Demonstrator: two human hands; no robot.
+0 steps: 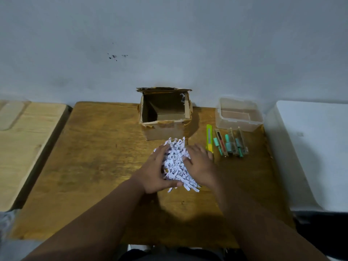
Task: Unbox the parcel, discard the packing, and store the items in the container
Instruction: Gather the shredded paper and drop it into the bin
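Note:
A heap of white shredded paper [176,162] sits in front of the open cardboard box [163,129], whose inside looks bare. My left hand [153,171] presses the heap from the left and my right hand [200,162] from the right, so both cup it between them. To the right lie a yellow utility knife [209,137] and several clear cases with teal items [232,143]. Behind them stands a clear plastic container [239,114], open, with nothing visible in it.
All of this is on a brown wooden table [94,157] against a grey wall. A lighter wooden surface [20,140] adjoins on the left and a white surface [312,147] on the right. Dark clothing shows at the table's near edge.

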